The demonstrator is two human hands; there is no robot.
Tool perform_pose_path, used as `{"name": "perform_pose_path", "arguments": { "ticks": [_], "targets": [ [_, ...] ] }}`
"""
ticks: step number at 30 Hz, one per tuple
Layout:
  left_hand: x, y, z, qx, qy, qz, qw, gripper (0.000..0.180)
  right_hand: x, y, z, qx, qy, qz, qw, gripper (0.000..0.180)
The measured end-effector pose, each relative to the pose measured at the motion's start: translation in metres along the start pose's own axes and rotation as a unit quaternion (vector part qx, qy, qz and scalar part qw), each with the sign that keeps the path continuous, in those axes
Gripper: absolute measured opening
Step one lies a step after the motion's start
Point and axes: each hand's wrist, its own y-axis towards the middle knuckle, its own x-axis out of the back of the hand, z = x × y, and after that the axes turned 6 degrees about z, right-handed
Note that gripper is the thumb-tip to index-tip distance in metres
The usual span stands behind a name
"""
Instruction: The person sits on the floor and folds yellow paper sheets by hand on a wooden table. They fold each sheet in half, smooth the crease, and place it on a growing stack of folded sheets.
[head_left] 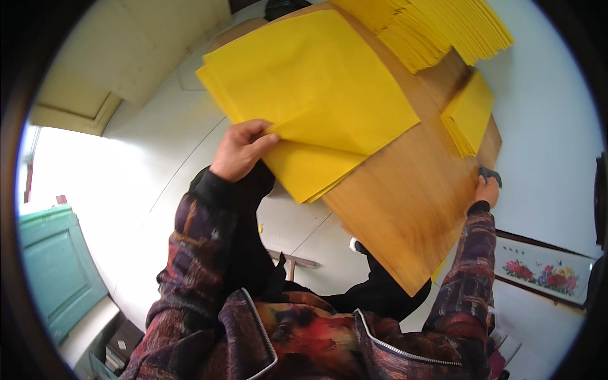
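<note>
My left hand (pixel 244 149) pinches the near-left corner of the top yellow sheet (pixel 316 76) and lifts it, so the sheet bows up along a diagonal fold. Under it lie more yellow sheets (pixel 310 168), overhanging the left edge of the wooden table (pixel 405 196). At the table's right edge, my right hand (pixel 486 190) is closed on a small dark block-like object (pixel 491 176), whose kind I cannot make out. Beyond that hand stands a small stack of folded yellow sheets (pixel 470 114) near the right edge.
Large piles of folded yellow sheets (pixel 443 28) cover the table's far right. A white wall (pixel 544 114) runs along the right, with a framed flower picture (pixel 538 269) low down. Left are a teal cabinet (pixel 60 266) and pale tiled floor (pixel 171 158). A wooden-handled tool (pixel 294 261) lies below.
</note>
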Motion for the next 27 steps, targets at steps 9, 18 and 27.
{"name": "perform_pose_path", "arguments": {
  "ticks": [9,18,27],
  "targets": [
    [0.0,0.004,0.009,0.014,-0.069,0.032,0.997,0.017,0.098,-0.162,0.151,0.182,0.361,0.047,0.913,0.008],
    [-0.004,0.006,0.01,-0.001,-0.13,0.033,0.991,0.015,0.145,-0.265,0.314,0.606,0.226,-0.011,0.762,0.034],
    [-0.006,0.006,0.01,-0.001,-0.116,0.019,0.993,0.018,0.147,-0.262,0.315,0.626,0.235,-0.005,0.744,0.022]
  ]
}}
